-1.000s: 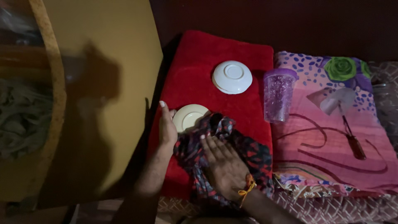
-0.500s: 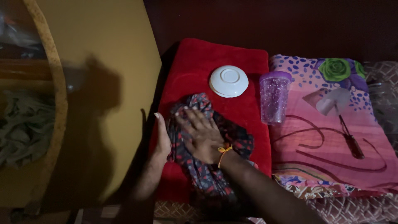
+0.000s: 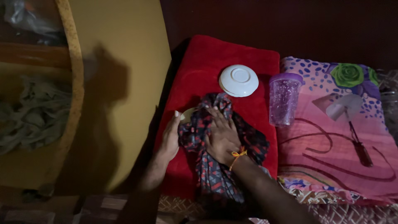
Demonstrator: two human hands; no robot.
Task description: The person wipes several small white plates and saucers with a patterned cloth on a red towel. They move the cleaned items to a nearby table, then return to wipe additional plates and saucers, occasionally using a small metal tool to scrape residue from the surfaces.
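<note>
The person leans over a red towel spread as a mat, and both hands are busy near its front left corner. The right hand lies flat, fingers spread, pressing a dark patterned cloth (red and grey shapes on black) down onto a cream plate. Only a small sliver of that plate shows, peeking out at the cloth's left edge; the rest is covered. The hand is not clenched, just pressed open-palmed on the fabric, and an orange thread is tied at its wrist.

The left hand stands on edge just beside the plate, along the towel's left side, thumb up and fingers against the cloth and the plate's rim; whether it truly grips the rim I cannot tell, since the cloth hides the fingertips.

Toward the towel's back edge, well apart from the hands, a white plate rests upside down. At the towel's right edge stands a purple tumbler, upright, on the seam where a pink floral sheet begins. On that sheet lies a metal spatula with a dark handle. To the left rises a yellow panel, in shadow.
</note>
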